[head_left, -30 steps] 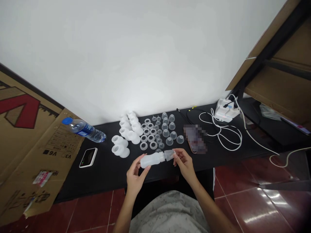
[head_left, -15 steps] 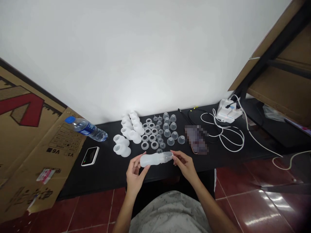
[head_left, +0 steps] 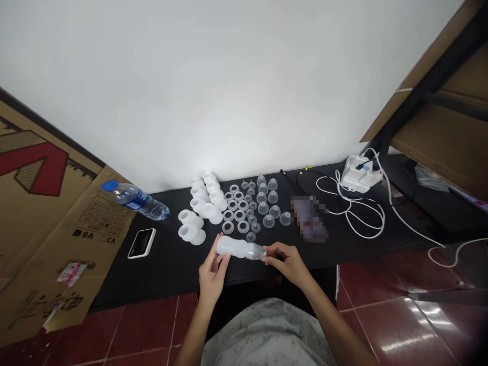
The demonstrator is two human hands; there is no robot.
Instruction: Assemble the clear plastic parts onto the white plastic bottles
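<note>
Cloudy white bottle (head_left: 232, 247), clear cap (head_left: 256, 251) at its neck, held sideways over the black table (head_left: 168, 269).
My left hand (head_left: 212, 272) grips its base; my right hand (head_left: 288, 260) pinches the cap's tip.

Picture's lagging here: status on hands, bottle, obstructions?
Left hand grips translucent white bottle by base end. Right hand pinches clear cap over its neck; seating unclear. Nothing seen blocking; small clear part just beyond bottle.

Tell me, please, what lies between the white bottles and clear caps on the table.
The head view shows pale rings and small clear pieces there.
</note>
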